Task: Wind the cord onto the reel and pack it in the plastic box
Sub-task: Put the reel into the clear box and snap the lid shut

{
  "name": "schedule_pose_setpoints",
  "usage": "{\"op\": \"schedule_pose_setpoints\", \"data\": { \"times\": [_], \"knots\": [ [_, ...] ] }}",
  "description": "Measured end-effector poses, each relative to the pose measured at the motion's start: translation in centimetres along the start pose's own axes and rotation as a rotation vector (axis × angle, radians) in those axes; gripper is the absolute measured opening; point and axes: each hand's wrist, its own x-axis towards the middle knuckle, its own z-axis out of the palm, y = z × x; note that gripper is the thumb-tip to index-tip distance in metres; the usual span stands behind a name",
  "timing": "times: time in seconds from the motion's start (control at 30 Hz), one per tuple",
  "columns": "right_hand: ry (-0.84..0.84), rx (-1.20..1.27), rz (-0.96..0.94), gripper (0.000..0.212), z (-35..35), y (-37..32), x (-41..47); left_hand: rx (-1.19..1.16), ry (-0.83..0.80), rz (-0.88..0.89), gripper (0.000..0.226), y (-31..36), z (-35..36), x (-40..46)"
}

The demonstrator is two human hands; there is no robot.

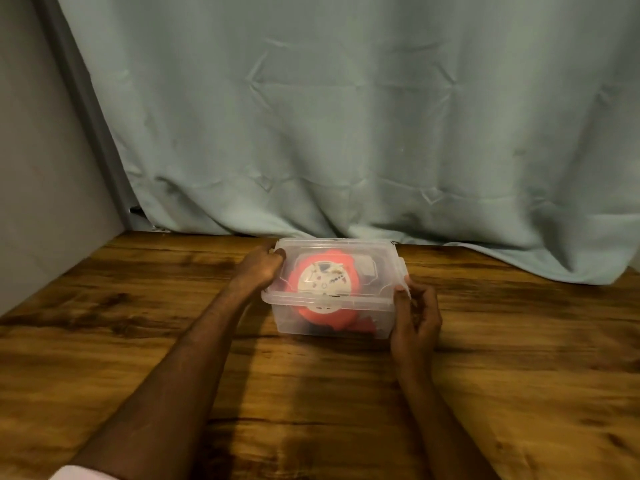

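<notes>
A clear plastic box [381, 258] with its lid on stands on the wooden table near the far edge. Inside it, seen through the lid, lies an orange cord reel [341, 261] with a round white label on top. My left hand [261, 263] grips the box's left end, fingers curled over the lid's rim. My right hand [417, 318] is at the box's near right corner, thumb pressed on the lid's edge and fingers curled around the side latch. No loose cord shows outside the box.
The wooden table [173, 341] stretches wide on both sides and toward me. A pale green curtain [346, 116] hangs right behind the box and drapes onto the table at the right. A grey wall [41, 168] closes the left side.
</notes>
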Motion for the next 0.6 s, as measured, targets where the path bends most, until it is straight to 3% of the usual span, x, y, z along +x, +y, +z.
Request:
{"op": "schedule_pose_setpoints", "data": {
  "times": [0.17, 0.27, 0.37, 0.43, 0.6],
  "knots": [
    [-0.016, -0.185, 0.007, 0.007, -0.1, -1.2, 1.9, -0.062, 0.021, -0.042, 0.046, -0.1, 1.2, 0.2],
    [-0.067, -0.402, 0.112, 0.017, -0.3, -2.5, 4.5, -0.036, 0.022, -0.016, 0.044, 0.0, 1.2, 0.2],
    [-0.242, -0.666, 0.204, 0.025, 0.3, -3.9, 7.7, 0.001, -0.005, 0.041, 0.042, 0.2, 1.0, 0.2],
    [-0.364, -0.741, 0.245, 0.041, 1.2, -4.3, 9.5, 0.046, -0.032, 0.045, 0.042, 0.3, 0.8, 0.2],
    [-0.492, -0.853, 0.288, 0.049, 2.9, -3.5, 12.3, 0.012, -0.129, -0.063, 0.04, 1.0, -0.1, 1.1]
  ]
}}
